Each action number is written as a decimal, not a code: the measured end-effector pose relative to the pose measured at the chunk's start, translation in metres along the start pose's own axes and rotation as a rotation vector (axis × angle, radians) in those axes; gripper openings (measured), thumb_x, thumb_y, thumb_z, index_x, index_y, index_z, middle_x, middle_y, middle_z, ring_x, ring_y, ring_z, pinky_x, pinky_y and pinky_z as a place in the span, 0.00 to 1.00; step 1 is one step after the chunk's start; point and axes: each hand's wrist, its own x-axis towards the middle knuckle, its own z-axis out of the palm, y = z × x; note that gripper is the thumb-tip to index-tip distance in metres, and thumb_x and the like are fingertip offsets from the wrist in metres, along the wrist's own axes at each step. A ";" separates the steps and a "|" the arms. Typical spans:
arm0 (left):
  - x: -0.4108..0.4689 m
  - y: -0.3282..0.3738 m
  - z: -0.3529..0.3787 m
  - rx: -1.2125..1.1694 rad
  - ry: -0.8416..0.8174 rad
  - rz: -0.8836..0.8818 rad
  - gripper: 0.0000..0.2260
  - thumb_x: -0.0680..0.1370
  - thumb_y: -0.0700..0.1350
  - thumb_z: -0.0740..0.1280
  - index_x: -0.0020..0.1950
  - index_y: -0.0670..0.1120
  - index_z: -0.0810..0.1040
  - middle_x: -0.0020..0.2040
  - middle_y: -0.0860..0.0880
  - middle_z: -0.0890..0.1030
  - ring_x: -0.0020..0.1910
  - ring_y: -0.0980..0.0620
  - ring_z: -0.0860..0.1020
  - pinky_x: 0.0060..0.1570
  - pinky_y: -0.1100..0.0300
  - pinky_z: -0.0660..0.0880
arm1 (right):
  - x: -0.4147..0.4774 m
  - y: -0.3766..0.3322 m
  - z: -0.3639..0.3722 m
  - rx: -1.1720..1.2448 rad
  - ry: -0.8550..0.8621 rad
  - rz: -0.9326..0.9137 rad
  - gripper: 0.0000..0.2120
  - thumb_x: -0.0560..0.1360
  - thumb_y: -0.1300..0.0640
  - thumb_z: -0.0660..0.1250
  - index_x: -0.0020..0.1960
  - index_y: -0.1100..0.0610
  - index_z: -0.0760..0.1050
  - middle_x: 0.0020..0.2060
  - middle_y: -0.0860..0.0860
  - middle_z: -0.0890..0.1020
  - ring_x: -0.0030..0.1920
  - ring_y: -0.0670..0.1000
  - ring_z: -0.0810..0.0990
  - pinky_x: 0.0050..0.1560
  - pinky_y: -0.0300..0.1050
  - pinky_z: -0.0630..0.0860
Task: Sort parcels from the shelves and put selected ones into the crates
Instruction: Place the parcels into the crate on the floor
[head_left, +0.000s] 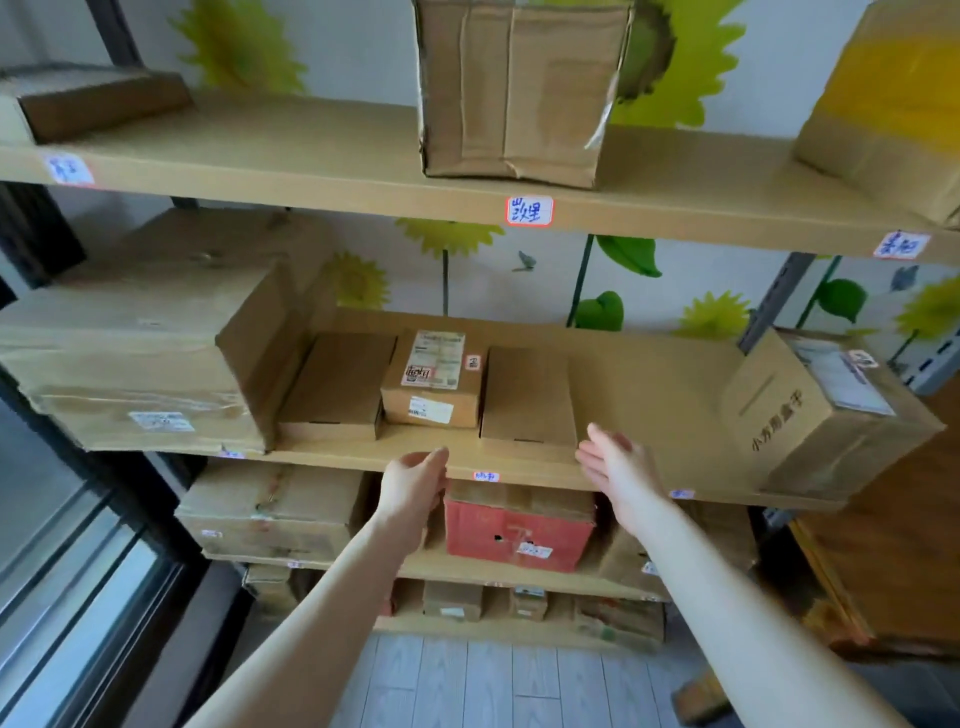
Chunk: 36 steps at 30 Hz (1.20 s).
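Observation:
Three small cardboard parcels stand side by side on the middle shelf: a plain flat one at left, a labelled one in the centre, and a plain flat one at right. My left hand is raised in front of the shelf edge, just below the labelled parcel, fingers slightly curled, holding nothing. My right hand is open, palm facing left, beside the right corner of the plain right parcel, not gripping it. No crate is in view.
A large box fills the shelf's left end, and a printed box sits at its right end. The top shelf carries a tall box. Below are a red box and several more parcels. A dark window frame runs along the left.

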 end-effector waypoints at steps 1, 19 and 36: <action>0.012 0.002 0.007 0.014 0.010 -0.004 0.07 0.77 0.44 0.64 0.39 0.44 0.74 0.36 0.47 0.73 0.35 0.51 0.70 0.38 0.59 0.68 | 0.014 -0.003 0.003 0.001 0.012 0.014 0.17 0.77 0.55 0.63 0.62 0.63 0.70 0.54 0.57 0.78 0.53 0.53 0.77 0.58 0.46 0.73; 0.076 0.026 0.087 -0.058 -0.111 -0.077 0.07 0.72 0.45 0.70 0.37 0.44 0.76 0.28 0.51 0.76 0.32 0.53 0.73 0.38 0.59 0.72 | 0.087 0.003 -0.001 -0.115 0.070 0.196 0.11 0.76 0.64 0.61 0.50 0.49 0.75 0.56 0.52 0.77 0.53 0.50 0.73 0.54 0.44 0.69; 0.053 0.040 0.072 0.319 -0.118 0.511 0.17 0.77 0.41 0.65 0.65 0.42 0.72 0.57 0.48 0.77 0.54 0.54 0.76 0.58 0.60 0.72 | 0.045 -0.046 0.012 0.069 0.104 0.025 0.14 0.70 0.48 0.69 0.55 0.47 0.76 0.47 0.46 0.82 0.49 0.49 0.79 0.44 0.43 0.72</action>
